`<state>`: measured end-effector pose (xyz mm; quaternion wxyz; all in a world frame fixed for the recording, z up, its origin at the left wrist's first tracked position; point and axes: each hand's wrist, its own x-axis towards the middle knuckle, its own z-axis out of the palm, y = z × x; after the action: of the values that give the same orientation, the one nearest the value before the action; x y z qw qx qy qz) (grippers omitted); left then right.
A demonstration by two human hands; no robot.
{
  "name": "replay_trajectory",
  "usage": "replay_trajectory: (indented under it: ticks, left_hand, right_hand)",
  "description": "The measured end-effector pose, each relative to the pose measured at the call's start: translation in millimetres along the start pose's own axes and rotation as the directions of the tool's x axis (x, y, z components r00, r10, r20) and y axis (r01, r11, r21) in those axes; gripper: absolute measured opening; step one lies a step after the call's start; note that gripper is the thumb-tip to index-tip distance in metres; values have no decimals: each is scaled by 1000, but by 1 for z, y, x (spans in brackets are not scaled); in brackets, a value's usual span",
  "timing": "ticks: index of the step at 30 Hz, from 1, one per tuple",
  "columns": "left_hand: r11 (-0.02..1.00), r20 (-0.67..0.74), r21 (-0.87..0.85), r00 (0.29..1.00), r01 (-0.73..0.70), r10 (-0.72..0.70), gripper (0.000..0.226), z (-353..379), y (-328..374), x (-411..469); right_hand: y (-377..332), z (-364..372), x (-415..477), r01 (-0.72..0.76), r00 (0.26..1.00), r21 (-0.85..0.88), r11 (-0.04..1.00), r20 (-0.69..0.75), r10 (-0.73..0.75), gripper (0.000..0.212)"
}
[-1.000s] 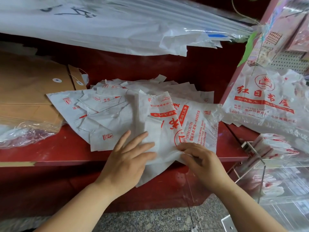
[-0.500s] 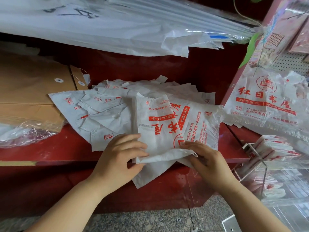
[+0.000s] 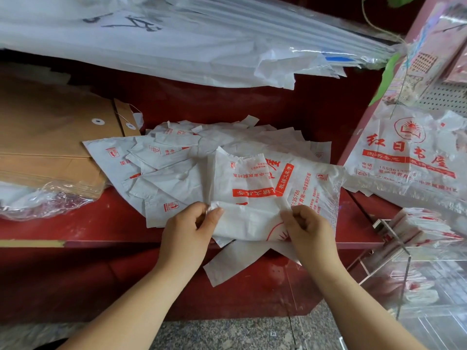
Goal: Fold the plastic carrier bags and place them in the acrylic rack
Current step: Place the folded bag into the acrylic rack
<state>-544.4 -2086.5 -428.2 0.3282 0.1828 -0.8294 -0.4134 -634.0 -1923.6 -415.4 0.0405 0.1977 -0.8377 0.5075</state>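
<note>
The plastic carrier bag [image 3: 252, 188] being worked lies at the centre of the frame, on top of a loose pile of bags [image 3: 174, 160] spread across the red tabletop [image 3: 75, 223], with its near end hanging over the front edge. The left grip [image 3: 187, 228] pinches the left corner of the turned-up near edge between thumb and curled fingers. The right grip [image 3: 307, 228] pinches the same fold further right, so both are clamped on this one bag. Holding it at two spaced points probably keeps the thin, slippery film taut and the crease straight as the flap is carried over; the fold looks only partly made. The acrylic rack [image 3: 404, 251] stands at the lower right of the frame, just beside the tabletop, so that each finished piece has a short way to go. It already holds folded bags [image 3: 427, 223] standing in a slanted row. The bags carry red print. A spread bag hanging [image 3: 409, 157] at the right of the frame reads 红日书屋 under a round sun-and-book emblem, with a number below that begins 15536. On the held bag the digits 135788 and a red band of white characters show, the rest creased and unclear. Brown string-tie envelopes [image 3: 50, 137] lie stacked at the left.
</note>
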Motion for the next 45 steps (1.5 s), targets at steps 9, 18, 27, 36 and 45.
replay_trajectory:
  ticks: [9, 18, 27, 36, 45]
  left_hand:
    - [989, -51, 106, 994, 105, -100, 24, 4, 4, 9]
    - [937, 82, 339, 995, -83, 58, 29, -4, 0, 6]
    - [816, 412, 229, 813, -530, 412, 34, -15, -23, 11]
    - [922, 330, 96, 886, -375, 326, 42, -28, -23, 0]
    - [998, 151, -55, 988, -12, 20, 36, -14, -4, -3]
  right_hand:
    - [-3, 11, 12, -61, 998, -296, 953, 11, 67, 15]
    - [-7, 11, 10, 54, 998, -467, 883, 57, -31, 40]
    - [11, 3, 8, 573, 815, -353, 740, 344, -467, 26]
    - [22, -14, 1, 515, 831, -285, 808, 394, -391, 54]
    - [2, -10, 0, 43, 981, 93, 995, 183, -60, 11]
